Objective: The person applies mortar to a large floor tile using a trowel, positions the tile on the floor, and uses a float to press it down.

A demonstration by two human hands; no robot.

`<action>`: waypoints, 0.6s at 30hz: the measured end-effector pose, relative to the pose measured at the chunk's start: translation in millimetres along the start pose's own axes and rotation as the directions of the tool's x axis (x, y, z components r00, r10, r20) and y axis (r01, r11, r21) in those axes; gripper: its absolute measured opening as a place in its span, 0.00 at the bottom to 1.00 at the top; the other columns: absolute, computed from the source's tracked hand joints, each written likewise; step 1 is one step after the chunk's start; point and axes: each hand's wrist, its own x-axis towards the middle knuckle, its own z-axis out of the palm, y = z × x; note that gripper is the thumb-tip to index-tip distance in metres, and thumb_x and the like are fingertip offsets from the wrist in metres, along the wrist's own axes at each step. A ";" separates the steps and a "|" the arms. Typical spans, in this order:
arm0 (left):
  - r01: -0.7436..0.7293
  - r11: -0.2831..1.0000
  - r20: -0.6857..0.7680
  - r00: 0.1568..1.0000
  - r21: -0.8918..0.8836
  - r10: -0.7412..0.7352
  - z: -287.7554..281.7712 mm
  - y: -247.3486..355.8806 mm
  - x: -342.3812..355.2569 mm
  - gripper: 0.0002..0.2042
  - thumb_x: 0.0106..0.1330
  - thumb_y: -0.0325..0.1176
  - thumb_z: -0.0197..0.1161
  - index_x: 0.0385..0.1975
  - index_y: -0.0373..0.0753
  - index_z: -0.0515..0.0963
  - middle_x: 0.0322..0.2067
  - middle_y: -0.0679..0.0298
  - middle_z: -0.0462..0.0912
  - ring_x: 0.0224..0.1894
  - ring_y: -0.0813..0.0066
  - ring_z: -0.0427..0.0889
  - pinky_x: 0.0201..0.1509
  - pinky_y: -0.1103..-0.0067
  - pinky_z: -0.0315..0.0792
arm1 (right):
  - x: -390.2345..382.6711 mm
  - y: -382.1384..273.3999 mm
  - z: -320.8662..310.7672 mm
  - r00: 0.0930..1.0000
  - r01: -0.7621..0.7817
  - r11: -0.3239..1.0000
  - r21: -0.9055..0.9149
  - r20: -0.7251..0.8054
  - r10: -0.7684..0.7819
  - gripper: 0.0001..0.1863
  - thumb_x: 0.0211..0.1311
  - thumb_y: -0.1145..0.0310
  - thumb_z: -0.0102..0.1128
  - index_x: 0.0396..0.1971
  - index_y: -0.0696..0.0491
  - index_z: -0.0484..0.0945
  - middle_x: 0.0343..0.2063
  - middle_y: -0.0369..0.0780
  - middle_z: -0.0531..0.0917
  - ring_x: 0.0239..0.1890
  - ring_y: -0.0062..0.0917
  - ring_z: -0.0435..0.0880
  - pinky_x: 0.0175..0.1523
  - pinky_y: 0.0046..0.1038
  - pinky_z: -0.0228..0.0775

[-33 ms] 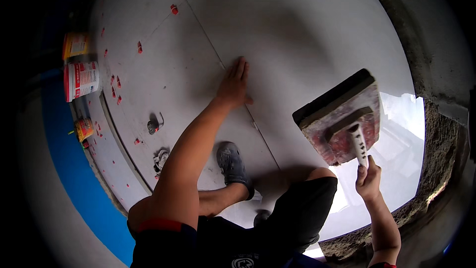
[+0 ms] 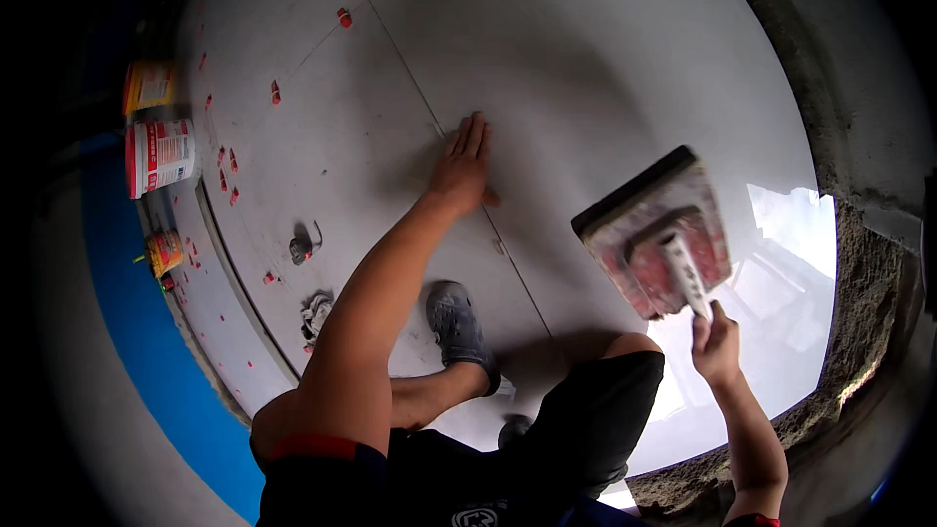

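Floor, flat tool in right hand

The pale tiles look smooth, glossy on the right where they mirror bright light, duller and smudged on the left; the broad tool has a matt, dark, rubbery-looking edge, a scuffed, blotchy red-and-whitish back and a smooth, plastic-looking white handle; the far-left bucket appears to be smooth plastic; the near clog is matt and rubbery, the shorts matt black cloth; the right-hand border is rough and crumbly.
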 end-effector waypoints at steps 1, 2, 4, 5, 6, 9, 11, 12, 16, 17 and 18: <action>-0.004 1.000 0.012 1.000 -0.015 0.004 -8.5 7.0 4.3 0.60 0.52 0.53 0.75 0.75 0.31 0.39 0.77 0.50 0.35 0.79 0.57 0.38 0.81 0.67 0.39 | 22.3 15.9 23.0 0.985 -0.118 0.970 -0.215 0.099 0.141 0.26 0.73 0.49 0.46 0.36 0.61 0.75 0.23 0.58 0.79 0.29 0.60 0.79 0.33 0.48 0.72; -0.017 0.999 0.030 0.999 -0.041 0.018 -10.2 14.9 6.1 0.60 0.52 0.53 0.76 0.75 0.31 0.40 0.77 0.50 0.35 0.79 0.58 0.38 0.81 0.67 0.39 | 44.1 26.7 42.5 0.988 -0.101 0.959 -0.264 0.084 0.127 0.30 0.74 0.44 0.43 0.36 0.61 0.77 0.26 0.59 0.80 0.33 0.60 0.79 0.36 0.51 0.72; 0.011 0.999 -0.029 1.000 -0.040 -0.012 -9.0 -1.1 8.6 0.60 0.51 0.52 0.76 0.75 0.31 0.40 0.77 0.51 0.35 0.79 0.58 0.39 0.81 0.68 0.39 | 76.6 -27.4 39.0 0.951 -0.230 0.967 -0.112 0.185 0.247 0.36 0.73 0.39 0.42 0.32 0.62 0.77 0.28 0.61 0.80 0.39 0.61 0.78 0.42 0.49 0.71; -0.003 0.998 -0.018 1.000 -0.067 0.002 12.3 1.3 -1.0 0.60 0.51 0.51 0.77 0.75 0.31 0.40 0.77 0.51 0.35 0.79 0.58 0.39 0.81 0.68 0.39 | 86.4 -51.0 36.0 0.956 -0.195 0.981 -0.018 0.218 0.194 0.36 0.73 0.39 0.41 0.34 0.62 0.77 0.27 0.61 0.80 0.37 0.61 0.78 0.41 0.48 0.71; 0.023 0.999 -0.032 0.999 -0.046 -0.025 23.2 -6.1 -5.2 0.60 0.51 0.51 0.77 0.75 0.31 0.40 0.77 0.51 0.36 0.79 0.58 0.39 0.81 0.68 0.40 | 83.5 -84.9 26.7 0.948 -0.184 0.981 -0.056 0.254 0.193 0.34 0.74 0.40 0.42 0.34 0.63 0.76 0.27 0.61 0.79 0.36 0.61 0.78 0.40 0.48 0.71; 0.097 0.994 -0.090 0.991 -0.041 -0.100 49.0 -18.1 -17.6 0.59 0.51 0.50 0.77 0.75 0.32 0.42 0.77 0.52 0.37 0.78 0.58 0.41 0.81 0.69 0.42 | 56.1 -121.7 -13.2 0.956 -0.157 0.987 0.039 0.256 0.142 0.25 0.73 0.52 0.51 0.35 0.64 0.73 0.19 0.57 0.77 0.28 0.58 0.80 0.32 0.41 0.72; 0.087 0.990 -0.137 0.985 -0.108 -0.102 53.2 -15.6 -13.2 0.59 0.50 0.49 0.77 0.74 0.32 0.43 0.77 0.52 0.38 0.78 0.59 0.41 0.81 0.70 0.43 | 25.1 -85.5 -10.9 0.988 0.114 0.986 0.122 0.088 -0.125 0.23 0.72 0.53 0.52 0.36 0.62 0.73 0.17 0.54 0.76 0.26 0.56 0.80 0.29 0.38 0.72; 0.085 0.987 -0.147 0.984 -0.137 -0.105 56.4 -14.4 -12.9 0.58 0.50 0.49 0.77 0.74 0.32 0.44 0.77 0.52 0.38 0.78 0.59 0.42 0.81 0.70 0.44 | 22.5 -58.9 -0.2 0.990 0.078 0.993 0.088 0.108 -0.088 0.22 0.72 0.53 0.53 0.37 0.62 0.73 0.17 0.54 0.76 0.27 0.56 0.80 0.29 0.39 0.72; 0.055 0.973 -0.069 0.995 -0.225 -0.072 12.7 8.6 -7.1 0.60 0.48 0.48 0.79 0.74 0.30 0.44 0.76 0.51 0.41 0.78 0.59 0.43 0.81 0.70 0.43 | 80.2 -28.0 54.0 0.971 -0.157 0.977 -0.142 0.159 0.179 0.29 0.72 0.46 0.50 0.34 0.62 0.76 0.27 0.62 0.80 0.38 0.62 0.78 0.40 0.50 0.72; 0.068 0.974 -0.066 0.994 -0.214 -0.084 5.0 6.6 -7.3 0.60 0.48 0.48 0.79 0.74 0.30 0.44 0.76 0.50 0.41 0.78 0.58 0.43 0.81 0.69 0.42 | 93.5 -39.9 53.1 0.975 -0.113 0.989 -0.091 0.179 0.128 0.30 0.73 0.45 0.48 0.33 0.63 0.76 0.27 0.62 0.80 0.39 0.63 0.77 0.40 0.49 0.71; 0.080 0.977 -0.031 0.996 -0.197 -0.088 15.2 9.6 -16.9 0.60 0.48 0.48 0.79 0.74 0.29 0.44 0.76 0.50 0.41 0.78 0.57 0.42 0.81 0.69 0.42 | 103.6 -69.3 44.2 0.961 -0.146 0.986 -0.078 0.226 0.161 0.31 0.74 0.45 0.46 0.34 0.63 0.76 0.28 0.63 0.79 0.39 0.63 0.77 0.41 0.49 0.70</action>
